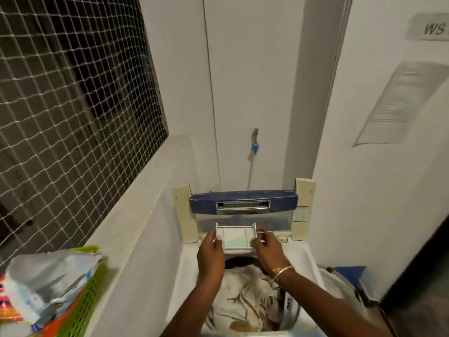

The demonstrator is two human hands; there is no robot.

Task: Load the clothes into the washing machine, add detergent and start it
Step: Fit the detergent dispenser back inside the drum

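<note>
A white top-loading washing machine [313,261] stands in front of me with its blue-edged lid [243,200] raised upright at the back. Cream and patterned clothes [245,302] fill the drum. A white detergent drawer [237,237] with several compartments is pulled out over the drum's rear rim; pale blue-green shows in its middle compartment. My left hand [210,255] grips the drawer's left side. My right hand [267,249], with a ring and bangles, grips its right side.
A green basket [83,310] on the ledge at lower left holds a crumpled plastic pouch [48,280]. A netted window fills the left wall. A tap [255,139] with a hose sits on the back wall. Another basket edge [345,280] lies at right.
</note>
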